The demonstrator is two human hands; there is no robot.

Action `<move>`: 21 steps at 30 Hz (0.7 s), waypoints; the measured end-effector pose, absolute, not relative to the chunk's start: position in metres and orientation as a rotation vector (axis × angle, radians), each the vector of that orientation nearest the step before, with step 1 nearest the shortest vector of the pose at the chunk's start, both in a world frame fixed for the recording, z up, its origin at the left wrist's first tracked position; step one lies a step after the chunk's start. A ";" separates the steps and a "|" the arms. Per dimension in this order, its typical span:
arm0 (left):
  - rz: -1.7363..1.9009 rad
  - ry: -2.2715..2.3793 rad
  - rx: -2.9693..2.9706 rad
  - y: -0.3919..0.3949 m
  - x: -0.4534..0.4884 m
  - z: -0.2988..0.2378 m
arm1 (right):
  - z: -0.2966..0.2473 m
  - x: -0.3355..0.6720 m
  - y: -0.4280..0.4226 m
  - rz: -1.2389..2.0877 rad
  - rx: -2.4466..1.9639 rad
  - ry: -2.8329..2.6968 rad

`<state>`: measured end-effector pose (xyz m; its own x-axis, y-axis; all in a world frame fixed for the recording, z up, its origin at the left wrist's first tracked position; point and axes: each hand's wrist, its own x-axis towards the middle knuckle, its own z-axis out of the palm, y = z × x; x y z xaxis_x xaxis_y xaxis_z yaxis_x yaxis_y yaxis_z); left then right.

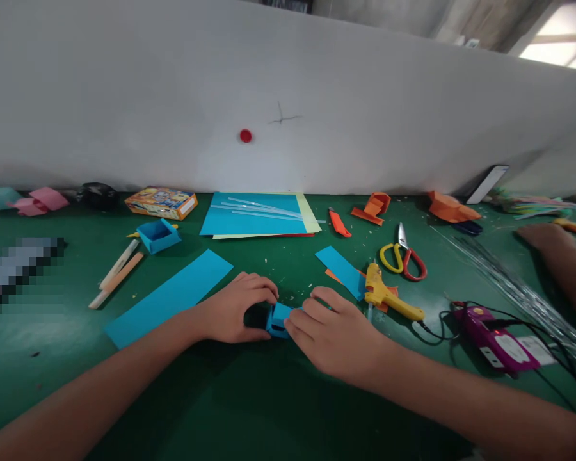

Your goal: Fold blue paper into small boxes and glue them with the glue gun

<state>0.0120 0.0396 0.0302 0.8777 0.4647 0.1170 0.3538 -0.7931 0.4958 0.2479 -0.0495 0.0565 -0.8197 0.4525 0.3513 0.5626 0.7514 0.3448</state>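
A small folded blue paper piece (279, 319) lies on the green table (249, 403) between my two hands. My left hand (237, 308) curls around its left side with fingers bent over it. My right hand (333, 333) pinches its right edge with thumb and fingertips. A long blue paper strip (169, 298) lies just left of my left hand. A shorter blue strip (342, 271) lies beyond my right hand, next to a yellow glue gun (388, 296).
Blue and yellow paper sheets with clear glue sticks (256, 215) lie at the back, with a finished blue paper box (158, 235), pencils (118, 272), an orange cutter (339, 223), scissors (403, 259), a purple device with cables (494, 339). Another person's arm (564, 262) rests at the right.
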 end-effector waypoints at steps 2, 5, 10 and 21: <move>0.315 0.590 2.570 0.040 0.012 0.031 | 0.058 0.247 -0.048 -0.640 -0.786 -2.739; 0.315 0.594 2.564 0.040 0.012 0.031 | 0.058 0.247 -0.046 -0.620 -0.786 -2.781; 0.324 0.581 2.559 0.040 0.012 0.030 | 0.059 0.247 -0.045 -0.575 -0.770 -2.837; 0.305 0.578 2.576 0.040 0.013 0.029 | 0.060 0.243 -0.041 -0.516 -0.808 -2.883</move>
<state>0.0131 0.0402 0.0293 0.8860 0.4507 0.1084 0.3441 -0.7962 0.4977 0.2426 -0.0408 0.0599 -0.8535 0.4860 0.1877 0.5210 0.8013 0.2941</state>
